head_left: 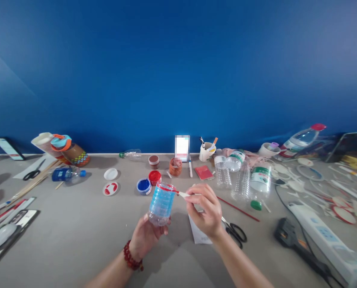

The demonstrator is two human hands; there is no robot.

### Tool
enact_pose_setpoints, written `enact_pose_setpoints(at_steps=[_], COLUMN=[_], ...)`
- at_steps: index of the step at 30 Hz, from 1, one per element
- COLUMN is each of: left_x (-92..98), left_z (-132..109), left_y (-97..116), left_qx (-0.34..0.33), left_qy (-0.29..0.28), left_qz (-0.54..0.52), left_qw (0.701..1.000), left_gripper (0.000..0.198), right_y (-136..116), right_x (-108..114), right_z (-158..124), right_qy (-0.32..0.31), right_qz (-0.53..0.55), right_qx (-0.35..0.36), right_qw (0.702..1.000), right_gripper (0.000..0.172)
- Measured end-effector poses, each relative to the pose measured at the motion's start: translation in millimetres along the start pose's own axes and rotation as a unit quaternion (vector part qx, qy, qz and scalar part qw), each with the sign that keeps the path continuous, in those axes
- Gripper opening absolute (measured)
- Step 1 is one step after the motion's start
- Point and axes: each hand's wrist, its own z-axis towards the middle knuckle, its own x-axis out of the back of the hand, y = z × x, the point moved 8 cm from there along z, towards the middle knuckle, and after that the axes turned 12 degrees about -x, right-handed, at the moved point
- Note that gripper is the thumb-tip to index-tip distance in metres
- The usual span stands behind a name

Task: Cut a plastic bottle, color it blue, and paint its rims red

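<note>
My left hand [146, 236] is wrapped round the bottom of a cut clear plastic bottle [160, 204], tilted a little, with a light blue painted band and red along its rim. Pinched in my right hand [205, 208] is a small pale stick [182, 194], its red tip against the bottle's rim. Whether the stick is a brush cannot be made out. Just behind the bottle stand an open jar of blue paint [144, 186] and an open jar of red paint [154, 177]. A lid smeared with red [110, 189] lies to the left.
Under my right wrist are black-handled scissors [236, 233] and a white paper [200, 232]. Several clear bottles [241, 180] stand right of centre. A glue gun [298, 244] and a power strip [325, 236] lie at the right. A blue-labelled bottle [66, 174] lies at the left.
</note>
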Motion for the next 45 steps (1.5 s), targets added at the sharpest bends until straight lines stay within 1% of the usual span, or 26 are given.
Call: enact_pose_setpoints(at_steps=[3, 6, 10, 14, 17, 19, 22, 26, 30, 33, 37, 41, 45], left_x=[-1.2, -4.7, -7.3, -7.0, -7.2, -7.3, -6.6, -5.5, -5.6, -5.2, -7.4, -10.0, -9.5], left_z=[-0.7, -0.9, -0.5, -0.2, -0.5, -1.1, -1.7, -1.1, -0.4, -1.1, -1.5, -0.1, -0.1], left_y=[-0.8, -0.6, 1.8, 3.0, 1.6, 0.6, 0.7, 2.1, 1.9, 0.4, 0.3, 3.0, 3.4], left_qx=[0.005, 0.010, 0.005, -0.002, 0.005, 0.013, 0.015, 0.008, 0.008, 0.016, 0.015, -0.002, -0.001], left_qy=[0.000, -0.004, -0.008, -0.004, 0.000, 0.002, 0.004, 0.001, -0.002, 0.007, 0.007, -0.001, -0.011], left_qz=[-0.001, 0.004, 0.009, 0.005, 0.002, 0.000, 0.001, 0.002, 0.008, 0.006, 0.014, 0.014, 0.006], left_qw=[1.000, 1.000, 1.000, 1.000, 1.000, 1.000, 1.000, 1.000, 1.000, 1.000, 1.000, 1.000, 1.000], left_gripper=[0.037, 0.037, 0.039, 0.040, 0.040, 0.038, 0.037, 0.039, 0.041, 0.040, 0.038, 0.043, 0.042], right_y=[-9.4, -18.1, -13.4, -6.0, -9.9, -16.0, -22.0, -16.3, -9.5, -13.8, -20.7, -13.4, -8.5], right_x=[-0.3, -7.8, -15.0, -6.9, 0.7, 0.1, -6.9, -12.5, -3.2, 1.6, -5.7, -10.6, -1.4], right_z=[4.1, 8.5, 6.1, -0.2, 1.3, 5.0, 10.2, 8.1, 2.1, 3.0, 7.6, 5.3, 1.7], right_qy=[0.004, -0.002, -0.018, -0.015, 0.003, 0.006, 0.001, -0.012, -0.001, 0.010, 0.000, -0.011, 0.003], right_qz=[0.015, 0.024, 0.010, -0.009, -0.007, 0.002, 0.018, 0.011, -0.004, 0.002, 0.026, 0.014, -0.005], right_qx=[0.010, 0.023, 0.021, 0.012, 0.006, 0.009, 0.021, 0.027, 0.016, 0.010, 0.022, 0.025, 0.014], right_qw=[1.000, 0.999, 1.000, 1.000, 1.000, 1.000, 1.000, 1.000, 1.000, 1.000, 0.999, 1.000, 1.000], right_gripper=[0.026, 0.026, 0.022, 0.022, 0.023, 0.023, 0.023, 0.023, 0.024, 0.025, 0.024, 0.023, 0.023])
